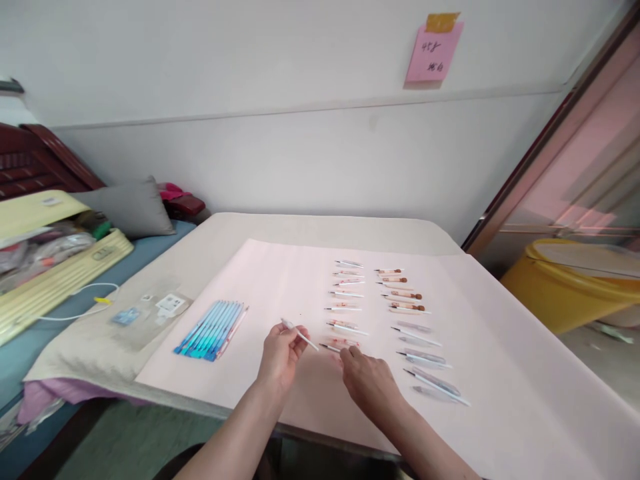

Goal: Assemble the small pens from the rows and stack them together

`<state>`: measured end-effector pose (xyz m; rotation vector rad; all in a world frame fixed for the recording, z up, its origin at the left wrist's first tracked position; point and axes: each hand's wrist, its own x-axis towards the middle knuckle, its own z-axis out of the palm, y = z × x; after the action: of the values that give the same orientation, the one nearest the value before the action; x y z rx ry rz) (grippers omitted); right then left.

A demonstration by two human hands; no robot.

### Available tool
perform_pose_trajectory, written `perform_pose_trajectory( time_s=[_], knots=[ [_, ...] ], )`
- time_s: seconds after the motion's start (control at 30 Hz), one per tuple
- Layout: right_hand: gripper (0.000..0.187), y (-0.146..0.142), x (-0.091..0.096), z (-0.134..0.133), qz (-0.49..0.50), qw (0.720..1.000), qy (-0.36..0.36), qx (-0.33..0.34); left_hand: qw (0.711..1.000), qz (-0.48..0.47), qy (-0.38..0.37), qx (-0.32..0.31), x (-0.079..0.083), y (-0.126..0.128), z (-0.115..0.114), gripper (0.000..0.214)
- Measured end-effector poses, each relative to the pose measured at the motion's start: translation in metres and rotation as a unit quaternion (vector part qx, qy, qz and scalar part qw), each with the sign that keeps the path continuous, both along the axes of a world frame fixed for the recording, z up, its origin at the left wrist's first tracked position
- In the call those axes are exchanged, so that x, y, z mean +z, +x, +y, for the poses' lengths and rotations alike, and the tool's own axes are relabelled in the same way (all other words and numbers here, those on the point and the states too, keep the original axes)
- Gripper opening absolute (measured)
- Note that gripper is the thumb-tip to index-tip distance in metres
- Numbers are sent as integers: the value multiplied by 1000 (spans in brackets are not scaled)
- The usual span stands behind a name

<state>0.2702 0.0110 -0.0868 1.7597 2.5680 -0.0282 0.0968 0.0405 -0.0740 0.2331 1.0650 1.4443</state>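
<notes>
My left hand is closed on a slim white pen piece, whose thicker pale end shows above the thumb. My right hand is closed, its fingertips down at the paper on a pen refill; the dark tip points left and the rest is hidden under the fingers. Just beyond lies a pen barrel with a reddish print. Away from me runs a column of printed barrels and white refills. To the right a second column holds brown-ended barrels and greyish translucent barrels with refills beside them.
Several blue pens lie side by side at left, a reddish-patterned one at their edge. Clear packaging rests on the cloth beyond. A yellow box is at far left, a yellow bin at right, a wall behind.
</notes>
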Motion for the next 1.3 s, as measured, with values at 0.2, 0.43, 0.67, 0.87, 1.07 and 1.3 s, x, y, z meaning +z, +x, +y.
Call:
perform_pose_trajectory(
  time_s=[0.2,0.43,0.67,0.87,1.07,1.3],
  knots=[
    [13,-6,13,-5,53,998,33,32,998,52,18,16,-6,5,-2,12],
    [12,-8,14,-9,92,993,68,44,998,53,31,-4,-6,6,-5,13],
    [12,-11,13,-10,102,992,70,36,996,48,33,-65,-3,15,-14,16],
    [14,-11,11,-10,130,989,73,22,993,65,33,-88,-3,22,-20,16],
    [12,-11,15,-7,234,971,43,-22,993,45,56,-89,2,21,-19,16],
    [12,-9,21,-3,358,932,-25,-51,992,39,62,-101,5,22,-21,18]
  ],
)
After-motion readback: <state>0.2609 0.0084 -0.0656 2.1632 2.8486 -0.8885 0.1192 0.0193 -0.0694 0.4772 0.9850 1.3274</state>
